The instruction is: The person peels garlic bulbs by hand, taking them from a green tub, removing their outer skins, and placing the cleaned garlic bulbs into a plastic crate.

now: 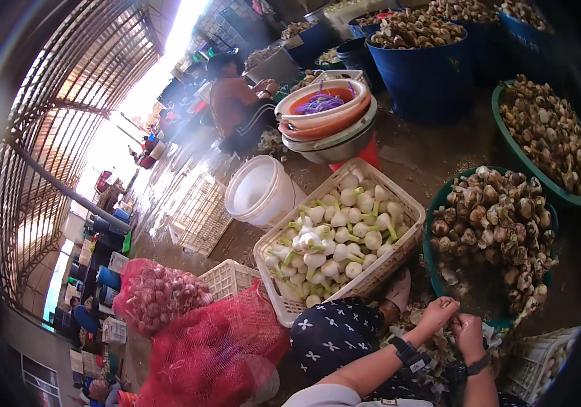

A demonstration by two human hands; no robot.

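Observation:
My left hand (438, 315) and my right hand (467, 333) come close together over a pile of peeled skins (433, 353), beside the near rim of a green tub (427, 237). The fingers of both are closed in a pinch; whatever they hold is too small or hidden to name. In that tub lie brown, unpeeled garlic bulbs (491, 210) with short stems. To the left, a cream plastic crate (278, 313) holds many white peeled garlic bulbs (338, 237). Dark bands circle both wrists.
A red mesh sack (216, 346) and a mesh bag of garlic (161, 292) lie at the left. A white bucket (263, 186) and stacked basins (328, 129) stand beyond the crate. Blue tubs (426, 74) line the back. A white crate (541, 366) sits near right. Another person (233, 102) sits farther off.

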